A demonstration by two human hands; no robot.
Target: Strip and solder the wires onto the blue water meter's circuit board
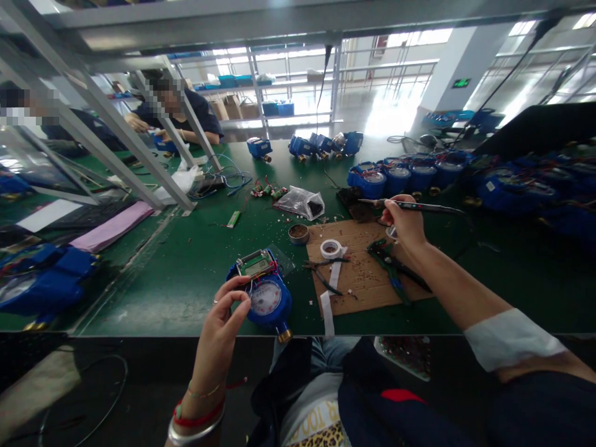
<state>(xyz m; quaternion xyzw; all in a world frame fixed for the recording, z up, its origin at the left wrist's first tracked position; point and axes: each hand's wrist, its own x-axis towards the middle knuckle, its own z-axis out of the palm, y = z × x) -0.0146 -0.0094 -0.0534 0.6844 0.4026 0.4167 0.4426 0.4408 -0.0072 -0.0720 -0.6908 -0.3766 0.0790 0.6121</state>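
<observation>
A blue water meter (283, 304) with a round dial and brass fitting lies at the table's front edge. Its top is open, baring a circuit board with a small display (257, 266) and coloured wires. My left hand (222, 320) is beside the dial, thumb and forefinger pinched on a thin wire by the board. My right hand (406, 225) grips a soldering iron (431, 207), its tip pointing left over a dark block (357, 205). Below that hand, green-handled pliers (388, 267) lie on a cardboard sheet (367, 298), with a tape roll (330, 249) and small cutters (321, 267).
A round tin (298, 233) stands beside the cardboard. Behind it are a clear bag (298, 202) and a small green board (233, 219). More blue meters (372, 180) line the back right; others (41, 279) lie left. Metal posts (172, 180) rise at left, with co-workers (200, 115) beyond.
</observation>
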